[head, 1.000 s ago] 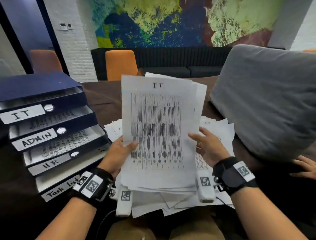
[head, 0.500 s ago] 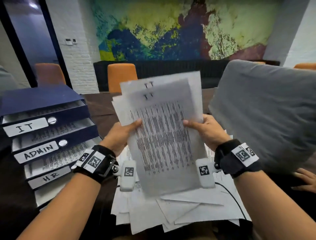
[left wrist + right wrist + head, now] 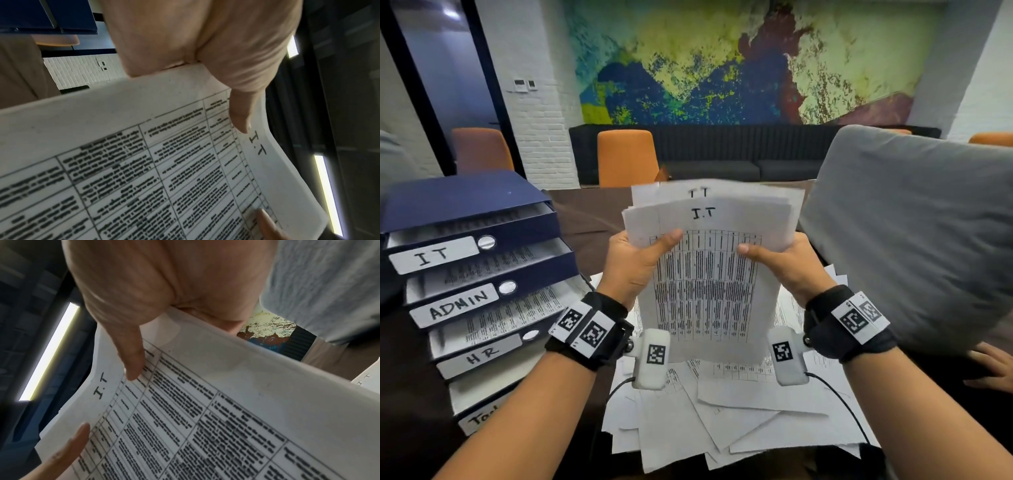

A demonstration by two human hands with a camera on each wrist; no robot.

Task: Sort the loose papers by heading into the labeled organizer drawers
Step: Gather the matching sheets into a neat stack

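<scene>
**Inspector:** Report both hands and what they carry.

**Operator:** I see the left hand (image 3: 635, 265) and the right hand (image 3: 786, 263) raised in front of the chest, each grasping one side edge of a held sheaf of papers (image 3: 709, 284). On each hand the thumb lies across the printed face, and the fingers are hidden behind the sheets. The front sheet is headed "I.T" above a printed table. A second sheet behind it also shows "IT" at its top edge.

**Inspector:** Where are the remaining papers?

**Operator:** A loose pile of papers (image 3: 722, 421) lies spread on the dark table (image 3: 585, 212) below the held sheaf, sheets overlapping at angles.

**Inspector:** And the organizer?

**Operator:** The blue organizer (image 3: 465, 202) stands on the table to my left. Its drawers are pulled out in steps, labelled IT, ADMIN and HR from the top. The lowest label is only partly visible. Printed sheets lie in the drawers.

**Inspector:** Anything else?

**Operator:** A grey cushion (image 3: 907, 236) sits at right.
</scene>
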